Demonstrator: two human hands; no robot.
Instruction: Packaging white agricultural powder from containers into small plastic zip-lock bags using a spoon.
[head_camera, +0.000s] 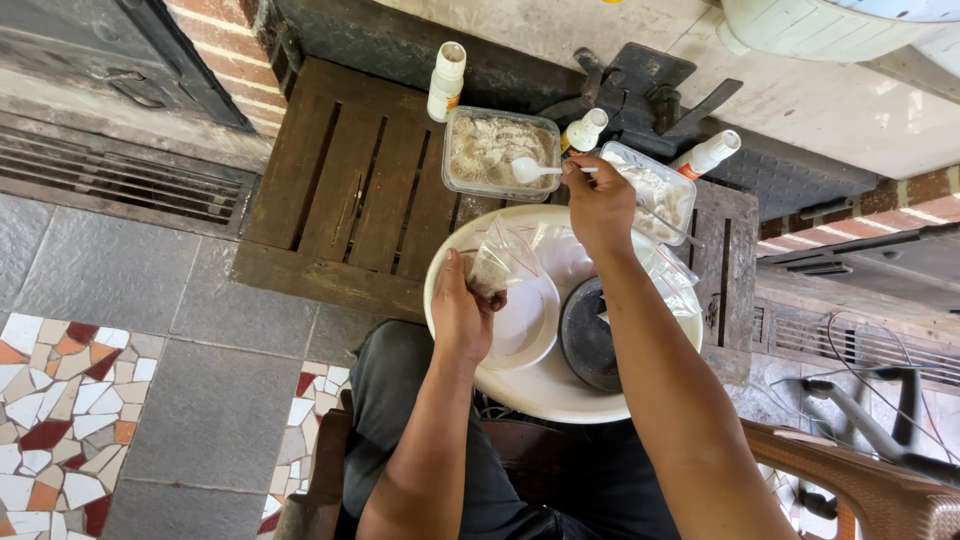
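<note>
While the right hand (598, 200) pinches the handle of a white plastic spoon (535, 170), the spoon's bowl rests in the pale powder of a clear rectangular tub (497, 152) standing toward the far edge of the wooden slatted pallet (350, 190); the left hand (462, 312) is closed round a small clear zip bag (490, 265) with a red seal strip, held over the big white round tray (560, 385) on the person's lap; whether the bag's mouth is open I cannot tell; judged step: scooping powder, the bag being the likely receiver; the next move would call for a level lift of the loaded spoon from tub to bag, the bag's mouth held wide and steady, else powder spills on the tray.

On the tray: a smaller white dish (528, 318) just beside the left hand; a dark round disc (588, 335) under the right forearm; more clear bags (560, 250) heaped at the tray's far side.

Outward: a second clear tub (655, 190) of whitish lumps near the pallet's right edge; three white bottles, one (446, 80) at the far edge, one (584, 132) between the tubs, one (708, 153) lying tilted beyond the second tub; mosaic and grey tile floor (120, 330) at left; brown chair arm (850, 480) at lower right.
</note>
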